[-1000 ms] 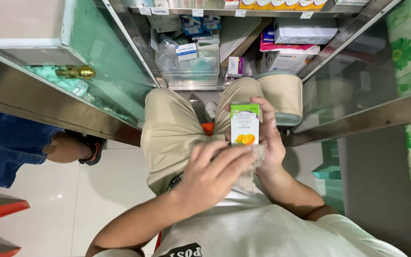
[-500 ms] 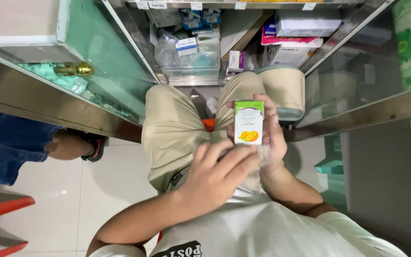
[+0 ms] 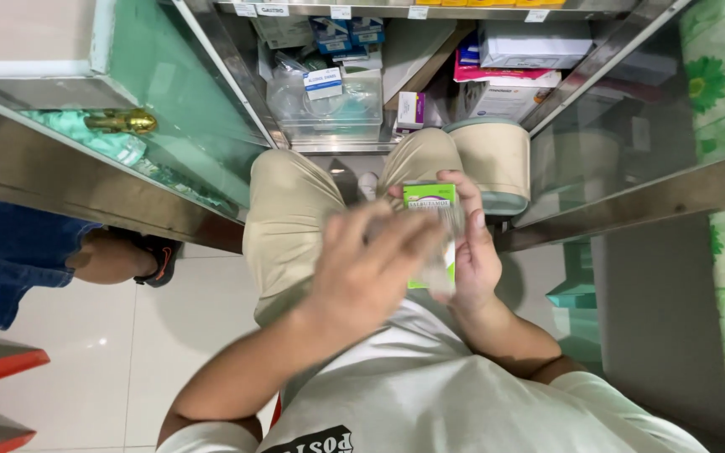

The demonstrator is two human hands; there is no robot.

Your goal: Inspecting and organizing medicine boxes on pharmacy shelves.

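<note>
Stocked shelf ahead; right hand grips green box, left hand spread, blurred, over it.

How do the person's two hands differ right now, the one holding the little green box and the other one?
The right hand grips the small green box upright and looks sharp; the left hand holds nothing, fingers spread, blurred by motion. The left hand lies across the box's front, the right hand behind it. Both are bare, above the lap.
</note>
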